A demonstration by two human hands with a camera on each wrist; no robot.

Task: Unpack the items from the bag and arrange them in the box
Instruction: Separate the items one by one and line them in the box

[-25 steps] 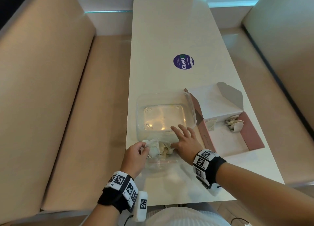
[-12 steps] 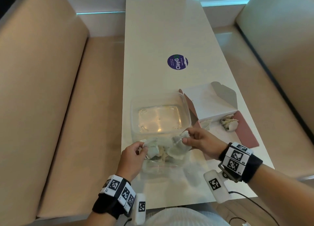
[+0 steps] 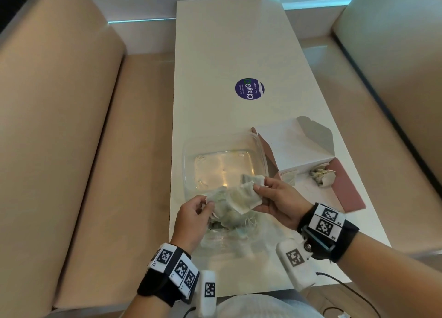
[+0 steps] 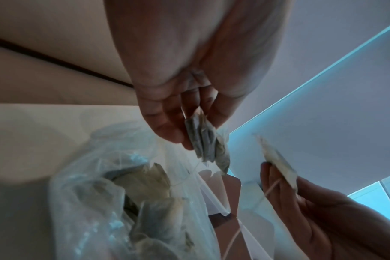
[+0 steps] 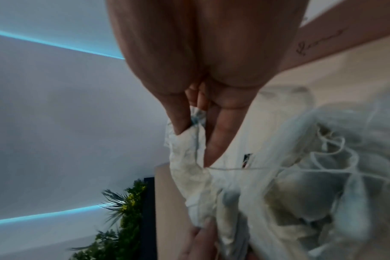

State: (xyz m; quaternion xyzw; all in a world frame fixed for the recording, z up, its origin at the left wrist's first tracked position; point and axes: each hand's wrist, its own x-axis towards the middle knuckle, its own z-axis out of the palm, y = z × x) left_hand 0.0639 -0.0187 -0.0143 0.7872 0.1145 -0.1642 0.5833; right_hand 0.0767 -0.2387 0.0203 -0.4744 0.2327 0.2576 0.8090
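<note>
A beige bench (image 3: 59, 150) runs along the left of the white worktop (image 3: 227, 42). Near the front edge, the left hand (image 3: 191, 218) pinches a bunch of tea bags (image 3: 216, 198) between thumb and curled fingers; the left wrist view shows several grey-green sachets hanging edge-on from that pinch. Under both hands lies a clear plastic bag (image 3: 229, 241), crumpled on the worktop, with more tea bags and tangled white strings inside. Just behind it stands a clear tub (image 3: 189, 150), its floor bare and glossy.

The right hand (image 3: 277, 203) clamps thumb against fingers on one pale, stained tea bag (image 3: 244, 195), lifted above the bag's mouth and the tub's near rim; a string runs from it toward the bag in the right wrist view. Both wrists wear black bands with black-and-white square markers.

Farther back on the worktop is a round purple sticker (image 3: 249, 89) reading "ClayGo"; its smaller print is too fine to read. To the right of the tub sits an open box (image 3: 296, 147), white inside and dusty pink outside, lid flap raised, with script writing on its pink wall that cannot be made out. A folded tea bag (image 3: 323, 177) lies in the box, and another (image 3: 290, 176) sits at its inner corner. A second beige bench (image 3: 394, 90) flanks the right side.
</note>
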